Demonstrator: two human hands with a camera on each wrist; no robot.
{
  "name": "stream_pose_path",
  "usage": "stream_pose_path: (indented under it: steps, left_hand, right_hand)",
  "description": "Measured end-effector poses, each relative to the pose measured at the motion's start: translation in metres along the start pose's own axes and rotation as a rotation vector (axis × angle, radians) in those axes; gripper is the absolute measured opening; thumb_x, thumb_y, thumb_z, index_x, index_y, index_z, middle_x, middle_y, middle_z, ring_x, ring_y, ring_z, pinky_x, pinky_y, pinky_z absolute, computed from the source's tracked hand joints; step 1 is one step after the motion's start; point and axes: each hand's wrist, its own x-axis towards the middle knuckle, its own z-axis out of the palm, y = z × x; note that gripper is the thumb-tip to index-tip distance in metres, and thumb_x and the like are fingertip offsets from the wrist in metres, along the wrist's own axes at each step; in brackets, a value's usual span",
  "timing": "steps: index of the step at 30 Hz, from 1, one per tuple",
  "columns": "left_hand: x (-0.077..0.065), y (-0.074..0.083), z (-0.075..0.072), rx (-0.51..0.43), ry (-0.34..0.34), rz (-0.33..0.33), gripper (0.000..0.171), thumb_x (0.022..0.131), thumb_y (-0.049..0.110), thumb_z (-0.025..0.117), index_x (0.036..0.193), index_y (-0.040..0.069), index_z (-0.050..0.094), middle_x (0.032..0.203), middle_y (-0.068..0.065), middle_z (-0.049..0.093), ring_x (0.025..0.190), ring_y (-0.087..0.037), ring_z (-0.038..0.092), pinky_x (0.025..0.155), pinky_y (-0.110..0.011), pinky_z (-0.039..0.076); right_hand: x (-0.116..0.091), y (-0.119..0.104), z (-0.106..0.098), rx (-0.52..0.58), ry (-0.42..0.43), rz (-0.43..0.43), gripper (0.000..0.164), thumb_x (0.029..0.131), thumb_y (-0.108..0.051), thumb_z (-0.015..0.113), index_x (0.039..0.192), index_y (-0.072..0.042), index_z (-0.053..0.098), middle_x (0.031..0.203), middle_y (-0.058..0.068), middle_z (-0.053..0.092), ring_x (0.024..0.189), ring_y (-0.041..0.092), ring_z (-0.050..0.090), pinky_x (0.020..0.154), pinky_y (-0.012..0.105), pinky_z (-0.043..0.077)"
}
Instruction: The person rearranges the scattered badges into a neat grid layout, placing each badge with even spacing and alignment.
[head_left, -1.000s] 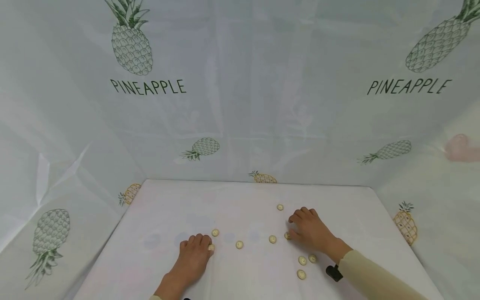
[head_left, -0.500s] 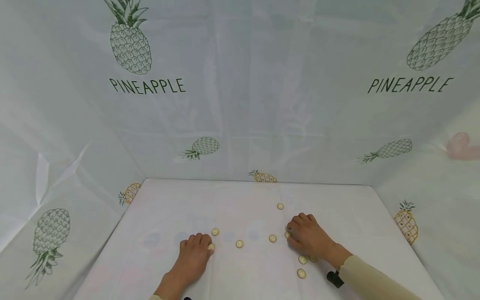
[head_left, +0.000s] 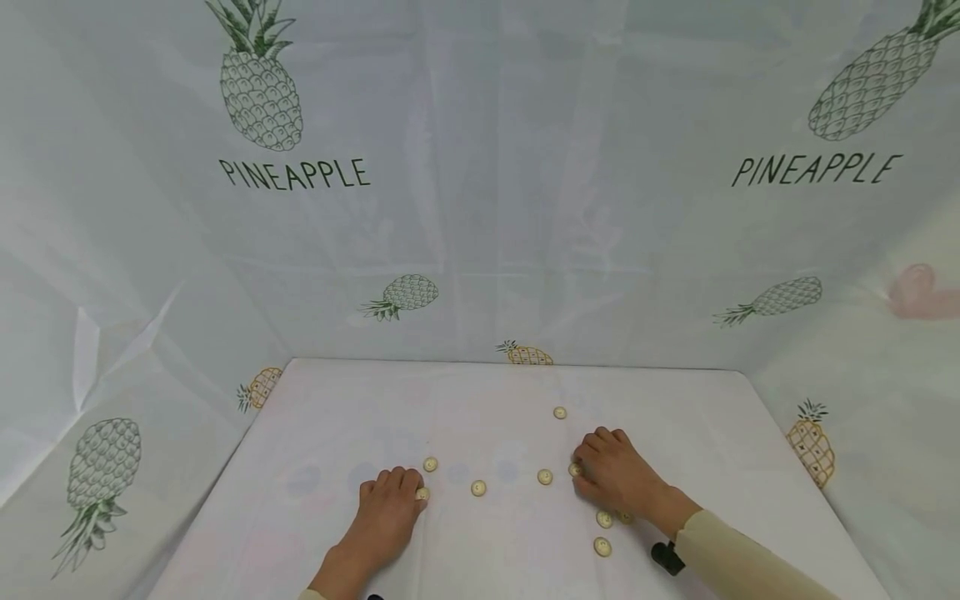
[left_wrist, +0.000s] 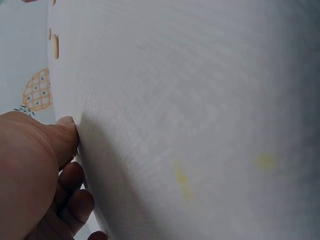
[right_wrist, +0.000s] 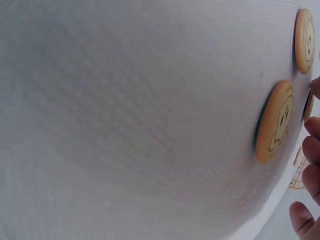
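On white tabletop (head_left: 337, 433), left grip (head_left: 388, 512) pinching disc (head_left: 422, 494), right grip (head_left: 615, 471) pinching second disc (head_left: 575, 469), partly covering third disc (head_left: 626, 519)

Table (head_left: 495, 567): one, topped in white, with a straight far edge, rounded far corners, faint bluish and pinkish patches, and small yellow marks (left_wrist: 181, 180). Loose discs: seven, pale yellow, rounds with tan rims, two showing line-drawn figures up close; all lay flat. One disc (head_left: 560, 412) lay farthest back; one (head_left: 431, 464) left of centre; one (head_left: 478, 487) centrally; one (head_left: 545, 477) right of centre; three (head_left: 602, 547) grouped closely at right front.
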Motion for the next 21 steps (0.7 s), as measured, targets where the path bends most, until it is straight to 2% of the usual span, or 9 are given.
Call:
stream_pose_path:
  steps: [9,15,21]
  left_hand:
    - [0.000,0.000,-0.002,-0.004,-0.004,0.001,0.024,0.097,0.026,0.077,0.110,0.015,0.059,0.093,0.005,0.051,0.091,-0.016,0.048,0.090,-0.054,0.044]
    - [0.000,0.000,-0.002,0.000,-0.007,-0.005,0.025,0.097,0.026,0.077,0.110,0.015,0.059,0.093,0.005,0.051,0.090,-0.016,0.048,0.090,-0.053,0.044]
    - [-0.001,0.001,-0.002,-0.009,-0.016,-0.006,0.024,0.097,0.026,0.077,0.110,0.015,0.059,0.096,0.004,0.053,0.092,-0.016,0.049,0.090,-0.054,0.044]
  right_hand:
    - [0.004,0.000,-0.002,0.049,0.000,0.017,0.018,0.089,-0.031,0.081,0.097,-0.019,0.072,0.096,-0.007,0.065,0.090,0.012,0.049,0.083,0.039,0.042]
    - [0.009,0.000,-0.003,0.023,-0.014,0.019,0.020,0.087,-0.033,0.080,0.096,-0.018,0.071,0.094,-0.007,0.065,0.088,0.013,0.048,0.084,0.038,0.042]
    - [0.015,0.004,-0.007,-0.003,0.049,0.009,0.018,0.085,-0.030,0.080,0.091,-0.015,0.071,0.092,-0.004,0.065,0.087,0.016,0.050,0.082,0.039,0.041]
